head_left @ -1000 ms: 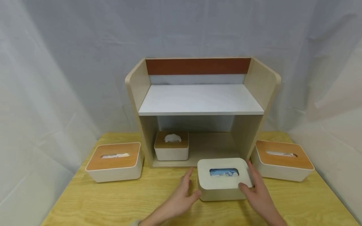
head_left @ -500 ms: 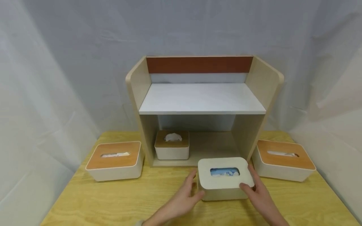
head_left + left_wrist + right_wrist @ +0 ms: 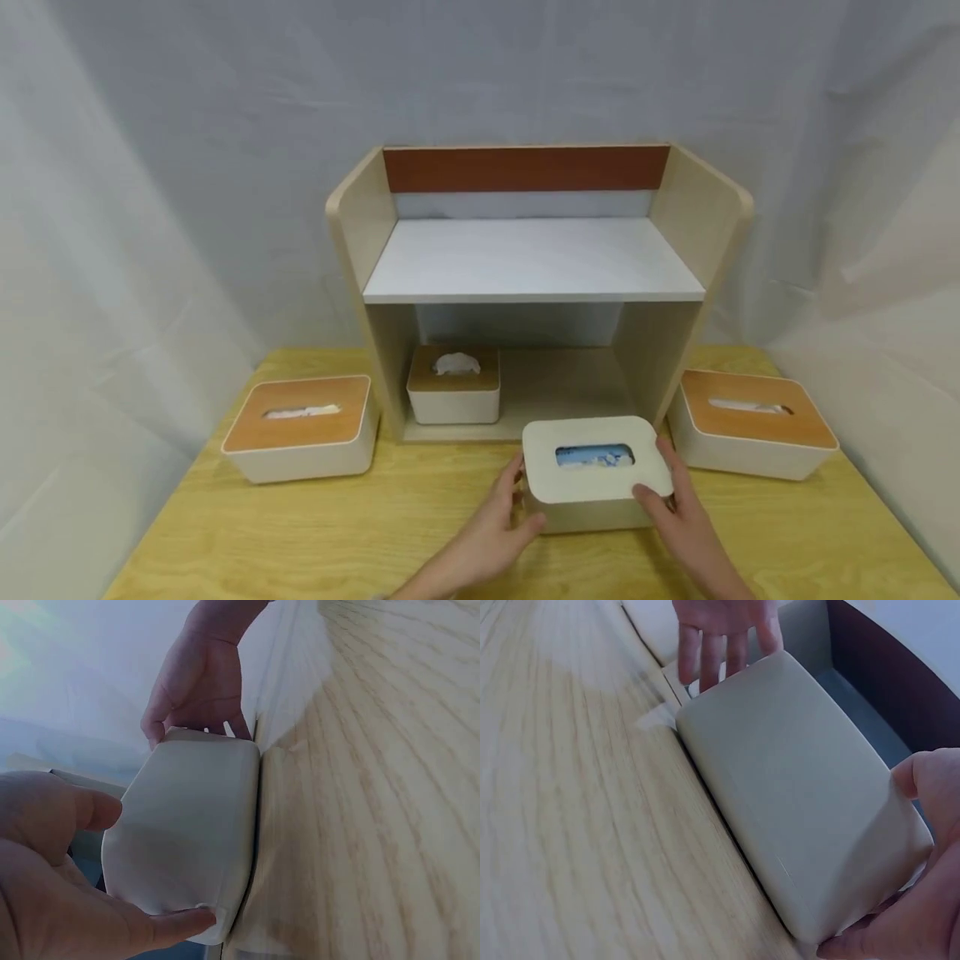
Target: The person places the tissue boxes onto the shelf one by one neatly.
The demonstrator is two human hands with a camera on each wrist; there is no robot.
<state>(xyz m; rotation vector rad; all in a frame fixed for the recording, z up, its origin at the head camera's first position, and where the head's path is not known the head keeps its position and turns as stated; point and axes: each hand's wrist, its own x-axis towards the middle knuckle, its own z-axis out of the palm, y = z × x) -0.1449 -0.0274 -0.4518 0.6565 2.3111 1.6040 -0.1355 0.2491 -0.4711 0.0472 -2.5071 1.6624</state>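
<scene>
A cream-white tissue box (image 3: pixel 600 515) with an oval slot showing a blue pack sits on the table before the shelf's lower opening. My right hand (image 3: pixel 686 521) holds its right end, thumb on the lid's near corner and fingers along the side. At the left end is my left hand (image 3: pixel 491 533), fingers fairly straight beside the box and thumb near its front corner. In the left wrist view a finger of my left hand (image 3: pixel 60 877) touches the end wall of the box (image 3: pixel 180 825). The right wrist view has the left fingers (image 3: pixel 712 660) extended beyond the far end.
A two-tier shelf (image 3: pixel 532 258) stands behind. Inside its lower left is a wood-lidded tissue box (image 3: pixel 453 407) with tissue poking out. Other wood-lidded boxes stand left (image 3: pixel 300 462) and right (image 3: pixel 750 450) of the shelf on the wooden table (image 3: pixel 300 542).
My left hand has moved slightly right and up, closer against the box's left end. My right hand and the box stay about where they were.
</scene>
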